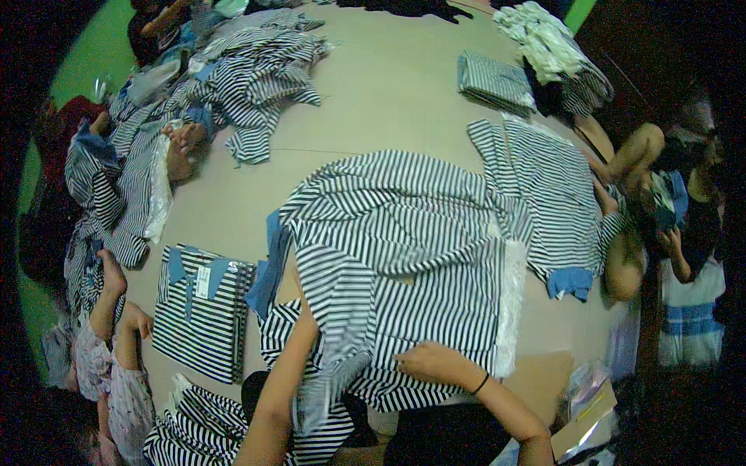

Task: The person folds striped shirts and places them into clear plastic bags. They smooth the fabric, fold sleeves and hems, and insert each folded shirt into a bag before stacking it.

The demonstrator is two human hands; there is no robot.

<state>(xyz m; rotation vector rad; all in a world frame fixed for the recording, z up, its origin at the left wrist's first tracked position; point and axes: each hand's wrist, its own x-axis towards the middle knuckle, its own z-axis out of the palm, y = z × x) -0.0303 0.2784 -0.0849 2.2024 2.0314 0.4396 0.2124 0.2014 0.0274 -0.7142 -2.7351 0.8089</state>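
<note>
Currently, striped garment is spread, rumpled, on floor. Left hand is part-hidden by garment; grip cannot be told. Right hand is laid on near part, fingers bent, pinch unclear. Creases are best smoothed outward, blue trim kept untwisted.

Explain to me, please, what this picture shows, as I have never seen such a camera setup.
No machine here: this is bare-handed work. The view comes from the left of two head-worn fisheye cameras looking down, so straight edges bend. The right hand is curled on a black-and-white striped shirt, apparently pinching it; the left forearm reaches in, its hand mostly hidden by cloth. On the pale floor, a folded polo shirt lies to the left, with loose striped garments farther off.
</note>
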